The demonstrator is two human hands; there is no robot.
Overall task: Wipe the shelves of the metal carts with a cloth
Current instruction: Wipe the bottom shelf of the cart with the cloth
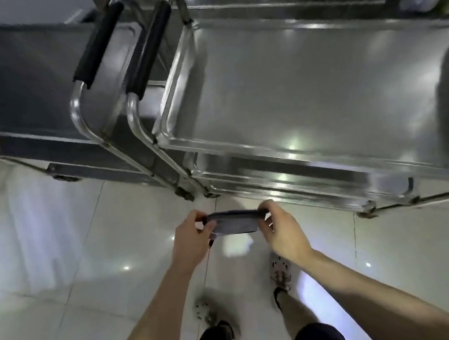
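Hands: left hand and right hand pinch opposite ends of folded cloth.
Room: open tiled floor before cart edge.

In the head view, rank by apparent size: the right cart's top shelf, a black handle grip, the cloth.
1. Top shelf
2. Handle grip
3. Cloth, though it sits nearer the camera, bunched between both hands.
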